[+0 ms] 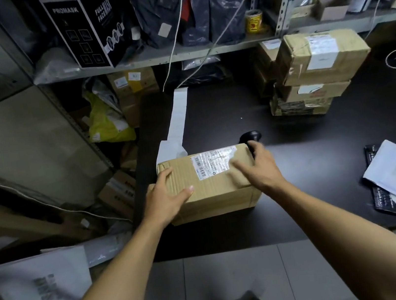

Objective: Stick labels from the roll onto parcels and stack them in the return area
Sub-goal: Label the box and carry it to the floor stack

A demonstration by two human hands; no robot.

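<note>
A dark table (pixel 311 170) fills the packing corner. At its near left edge sits the cardboard parcel (pixel 207 184); left hand (pixel 165 196) rests flat, fingers straight, right hand (pixel 259 166) blurred, fingers spread over its label (pixel 215 161). Bare tabletop lies rightward. Beyond, the label strip (pixel 177 116) runs toward stacked boxes (pixel 309 72).

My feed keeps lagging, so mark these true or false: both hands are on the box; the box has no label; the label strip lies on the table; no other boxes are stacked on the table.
1. Both hands are on the box. True: the left hand and right hand rest on its top.
2. The box has no label. False: a printed label is on its top.
3. The label strip lies on the table. True.
4. No other boxes are stacked on the table. False: a stack of boxes stands at the far right.
</note>
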